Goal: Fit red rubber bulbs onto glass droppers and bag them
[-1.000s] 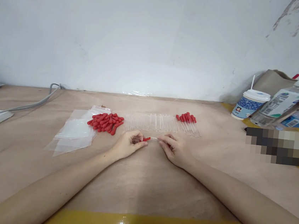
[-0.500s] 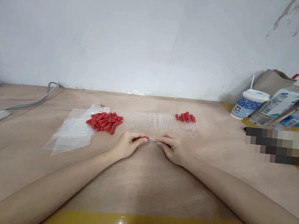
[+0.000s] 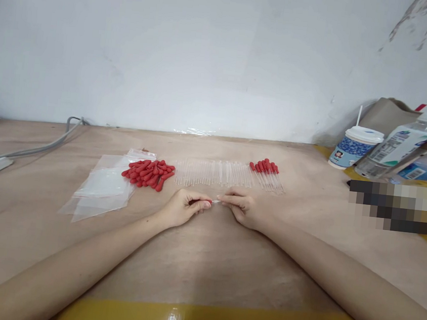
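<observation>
Between the fingers of my left hand [image 3: 183, 210] is a red rubber dropper bulb [image 3: 209, 201], mostly hidden by the fingers. My right hand [image 3: 246, 212] pinches a thin clear dropper tube [image 3: 216, 201], whose end meets the bulb's open end; how deep it sits I cannot tell. Just beyond my hands lies a row of clear dropper tubes [image 3: 212, 172]. To its left is a heap of red rubber bulbs [image 3: 149, 173]. Several droppers with red bulbs on their tubes [image 3: 265, 167] lie side by side at the right end of the row.
Flat clear zip bags [image 3: 99, 191] lie under and left of the bulb heap. A grey cable [image 3: 43, 147] runs along the far left. At the right stand a paper cup with a straw [image 3: 356, 147] and a leaning plastic bottle [image 3: 398, 144], near a blurred-out patch [image 3: 395, 207].
The fingers of my right hand have slid slightly left along the tube, closer to the bulb. My left hand keeps its hold in nearly the same place.
</observation>
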The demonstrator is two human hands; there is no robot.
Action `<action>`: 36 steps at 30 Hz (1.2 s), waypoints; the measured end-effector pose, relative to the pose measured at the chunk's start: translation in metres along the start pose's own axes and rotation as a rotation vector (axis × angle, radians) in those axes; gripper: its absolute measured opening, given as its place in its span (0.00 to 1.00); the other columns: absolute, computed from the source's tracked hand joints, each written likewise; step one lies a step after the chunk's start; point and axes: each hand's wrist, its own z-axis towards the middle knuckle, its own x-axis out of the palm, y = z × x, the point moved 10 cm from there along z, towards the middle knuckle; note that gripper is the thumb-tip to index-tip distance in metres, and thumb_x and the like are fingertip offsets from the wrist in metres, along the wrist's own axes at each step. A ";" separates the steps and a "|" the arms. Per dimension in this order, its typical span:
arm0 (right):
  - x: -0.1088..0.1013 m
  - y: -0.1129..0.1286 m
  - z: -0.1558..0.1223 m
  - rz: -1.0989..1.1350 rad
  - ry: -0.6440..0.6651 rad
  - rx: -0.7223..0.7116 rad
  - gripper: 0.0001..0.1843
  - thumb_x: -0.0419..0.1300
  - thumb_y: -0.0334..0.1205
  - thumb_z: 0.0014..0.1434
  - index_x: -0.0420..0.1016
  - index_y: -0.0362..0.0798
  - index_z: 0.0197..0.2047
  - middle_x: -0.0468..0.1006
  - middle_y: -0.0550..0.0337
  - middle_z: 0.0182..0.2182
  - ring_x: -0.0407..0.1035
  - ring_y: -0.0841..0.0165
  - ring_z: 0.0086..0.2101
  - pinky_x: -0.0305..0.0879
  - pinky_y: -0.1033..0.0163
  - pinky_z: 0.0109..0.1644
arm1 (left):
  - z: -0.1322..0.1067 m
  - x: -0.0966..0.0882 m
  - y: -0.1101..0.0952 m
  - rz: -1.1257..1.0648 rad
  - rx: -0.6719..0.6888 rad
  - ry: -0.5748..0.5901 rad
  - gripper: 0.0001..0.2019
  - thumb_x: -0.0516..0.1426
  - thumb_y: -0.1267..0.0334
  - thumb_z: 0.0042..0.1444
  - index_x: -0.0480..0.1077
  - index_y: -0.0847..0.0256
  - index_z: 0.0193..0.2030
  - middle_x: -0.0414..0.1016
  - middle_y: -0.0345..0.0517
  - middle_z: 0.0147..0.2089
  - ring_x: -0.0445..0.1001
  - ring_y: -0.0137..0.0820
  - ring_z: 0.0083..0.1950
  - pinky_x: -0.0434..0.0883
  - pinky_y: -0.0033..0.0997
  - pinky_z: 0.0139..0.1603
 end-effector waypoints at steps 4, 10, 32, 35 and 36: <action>-0.007 0.008 -0.002 -0.132 -0.060 0.005 0.14 0.50 0.32 0.59 0.73 0.50 0.45 0.73 0.56 0.34 0.68 0.71 0.32 0.66 0.65 0.35 | 0.000 -0.008 -0.003 0.099 0.031 -0.077 0.09 0.57 0.60 0.53 0.75 0.59 0.39 0.78 0.43 0.34 0.75 0.31 0.34 0.71 0.28 0.35; -0.018 0.009 0.000 -0.180 -0.007 0.058 0.09 0.52 0.35 0.59 0.72 0.44 0.39 0.72 0.55 0.31 0.67 0.72 0.29 0.65 0.67 0.33 | -0.001 -0.006 -0.005 0.097 0.021 -0.050 0.10 0.58 0.61 0.53 0.75 0.59 0.41 0.78 0.43 0.39 0.76 0.33 0.39 0.71 0.30 0.40; 0.004 0.009 0.003 -0.198 0.070 0.172 0.15 0.46 0.40 0.62 0.70 0.46 0.30 0.72 0.59 0.24 0.65 0.72 0.24 0.56 0.68 0.28 | -0.005 -0.005 -0.011 0.062 0.062 -0.085 0.08 0.60 0.64 0.50 0.76 0.61 0.38 0.79 0.44 0.36 0.77 0.32 0.35 0.74 0.29 0.37; 0.007 0.006 0.004 -0.173 0.083 0.226 0.17 0.47 0.40 0.62 0.68 0.46 0.25 0.70 0.61 0.19 0.62 0.73 0.22 0.53 0.68 0.26 | -0.005 -0.005 -0.011 0.066 0.064 -0.077 0.08 0.60 0.65 0.50 0.76 0.61 0.38 0.79 0.44 0.36 0.77 0.32 0.35 0.74 0.28 0.37; 0.008 0.005 0.004 -0.163 0.091 0.248 0.17 0.47 0.39 0.61 0.67 0.46 0.23 0.68 0.62 0.18 0.61 0.73 0.20 0.52 0.68 0.25 | -0.006 -0.005 -0.011 0.068 0.065 -0.077 0.09 0.60 0.65 0.50 0.76 0.61 0.38 0.79 0.44 0.37 0.77 0.32 0.35 0.74 0.28 0.37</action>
